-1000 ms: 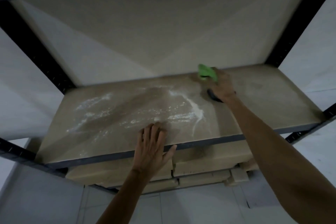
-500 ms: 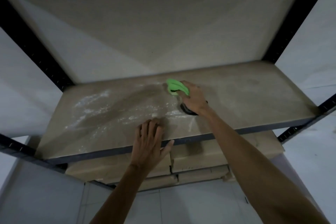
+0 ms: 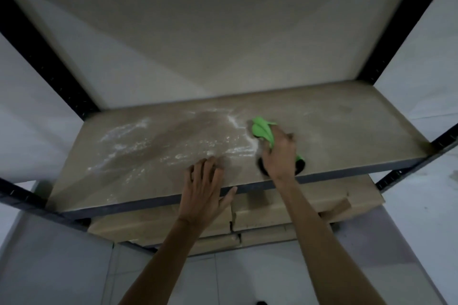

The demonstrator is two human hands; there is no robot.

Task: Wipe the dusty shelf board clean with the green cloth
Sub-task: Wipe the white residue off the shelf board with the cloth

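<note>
The right hand (image 3: 278, 153) is pressing the green cloth (image 3: 262, 131) onto the shelf board (image 3: 347, 131), a little right of the middle of the board and nearer its front edge than its back; its fingers are curled closed over the bunched cloth, whose free end is sticking out toward the back edge and slightly left, so the cloth's long axis is running front to back; something dark is showing under the heel of that hand, and I cannot tell whether it is shadow or a thing being held; the left hand (image 3: 204, 188) is lying flat and spread wide on the front edge of the board, left of the cloth, gripping nothing, seemingly bracing; the board's own long axis is running left to right, and that is what the coming stroke is turning on: the white dust (image 3: 138, 141) is lying wholly to the left of the cloth, smeared from the board's middle toward its left end, with a brighter ridge just beside the cloth's left side, while the stretch toward the right end is looking nearly bare; so the remaining work is sitting leftward along the board, and the right hand, already holding the cloth, is the nearer one to carry it there; the braced left hand is lying near that path and may be needing to shift; cardboard boxes (image 3: 285, 210) are sitting stacked below the shelf.
</note>
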